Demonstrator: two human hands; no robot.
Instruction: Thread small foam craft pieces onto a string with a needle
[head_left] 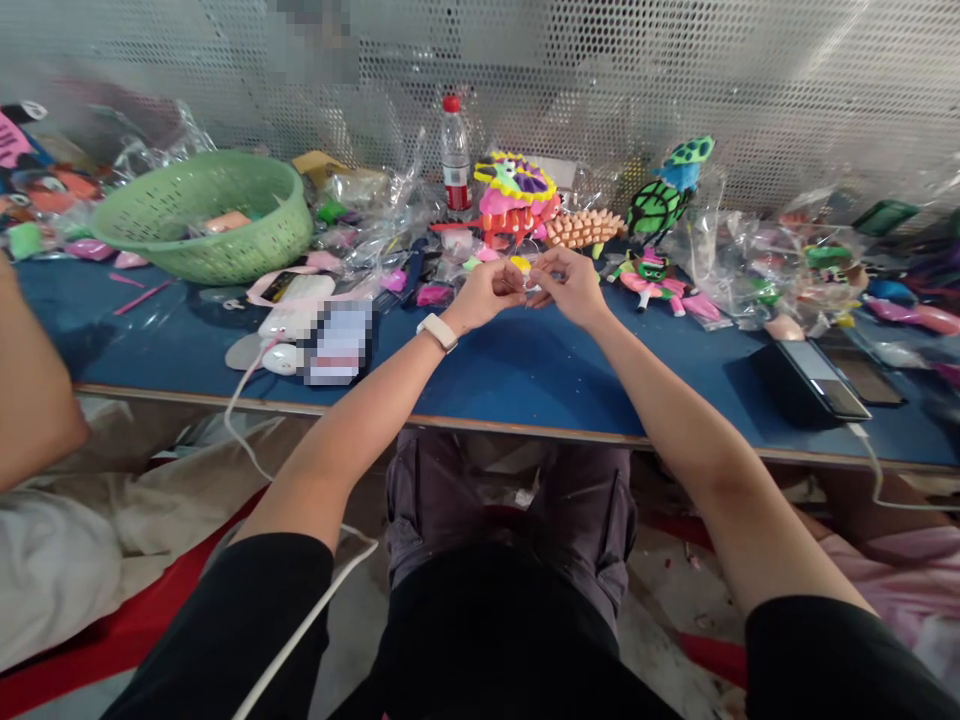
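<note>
Head view: from the person's own head, above the dark trousers [435, 490], just outside the near edge of the blue table [525, 370].
Facing: forward and down, across the table to the perforated panel [585, 60] beyond the far edge.
Near edge: crosses the frame below mid-height, lower towards the right.
Nearness: black sleeves [247, 600] closest, left hand [484, 294] and right hand [571, 285] farther out, panel farthest.

Arms [366, 408]: stretched forward | left hand [487, 293]: curled | right hand [571, 286]: curled, just beside
</note>
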